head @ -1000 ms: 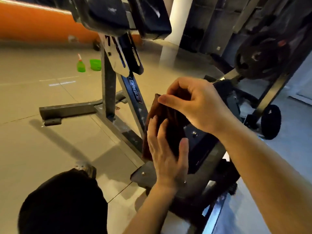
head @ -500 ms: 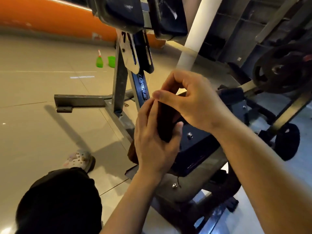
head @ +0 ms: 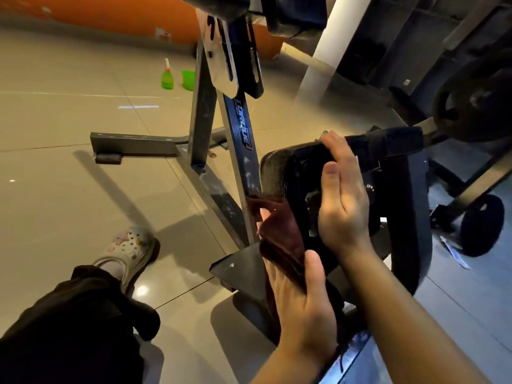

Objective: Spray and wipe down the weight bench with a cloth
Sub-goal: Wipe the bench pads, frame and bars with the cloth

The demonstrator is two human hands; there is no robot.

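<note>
A dark brown cloth point(head: 279, 234) lies against the lower left edge of the black bench pad point(head: 288, 173). My left hand point(head: 302, 303) holds the cloth from below, thumb over its lower fold and fingers behind it. My right hand point(head: 342, 195) rests on the pad's face with fairly straight fingers, their tips curling over the pad's top edge. The bench's grey steel frame point(head: 199, 151) rises behind the pad. A green spray bottle point(head: 167, 77) stands far off on the floor.
A green tub point(head: 188, 80) sits beside the bottle. Weight plates point(head: 471, 106) and a black wheel point(head: 482, 225) crowd the right. My leg and light clog point(head: 130, 250) are at lower left on the tiled floor. Another pad point(head: 293, 12) hangs overhead.
My left hand slid the cloth down the pad's left edge. My right hand let go of the cloth's top and now lies flat on the pad. The view tilted closer.
</note>
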